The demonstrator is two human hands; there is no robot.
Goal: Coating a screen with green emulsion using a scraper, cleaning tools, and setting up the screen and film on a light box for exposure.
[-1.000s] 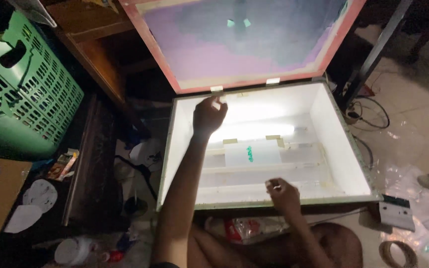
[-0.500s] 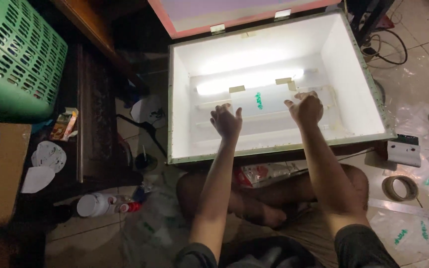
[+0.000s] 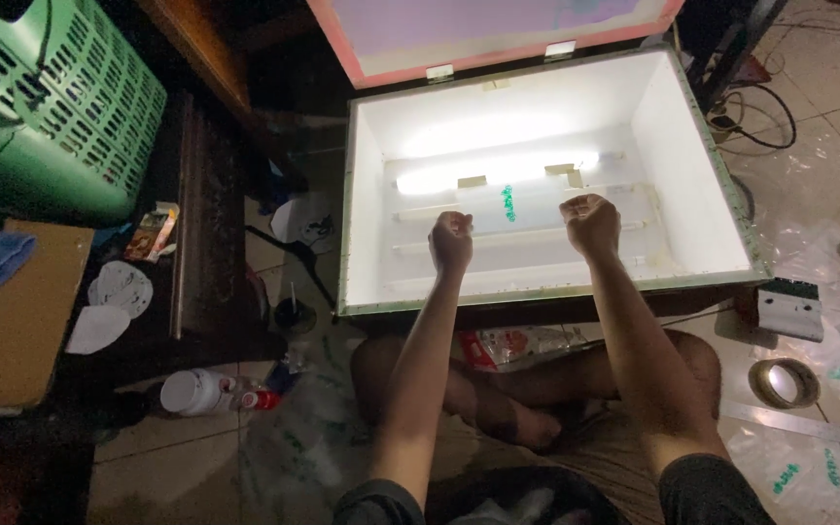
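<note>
One light box [image 3: 702, 185] is sitting open on the floor, white inside, its pink-framed lid [image 3: 498, 39] tipped back. Inside, one tube [image 3: 498, 170] is glowing across the back, with two small tan tape tabs below it; at least two unlit tubes are lying in front. A clear sheet [image 3: 512, 209] with a small green mark is resting over them.

Both hands are reaching in over the sheet. The left hand [image 3: 451, 240] is curled into a fist, and so is the right hand [image 3: 590, 222]; whether either is pinching the sheet's edge, I cannot tell.

Around the box: one green basket [image 3: 51, 107] at the far left, one white bottle [image 3: 206, 392] with a red cap lying on the floor, one tape roll [image 3: 783, 382] at the right, and clear bags [image 3: 828, 467] with green marks beside it.

Half a second ago the hands were spread flat and open; now both are closing, and they are sitting slightly farther apart.
</note>
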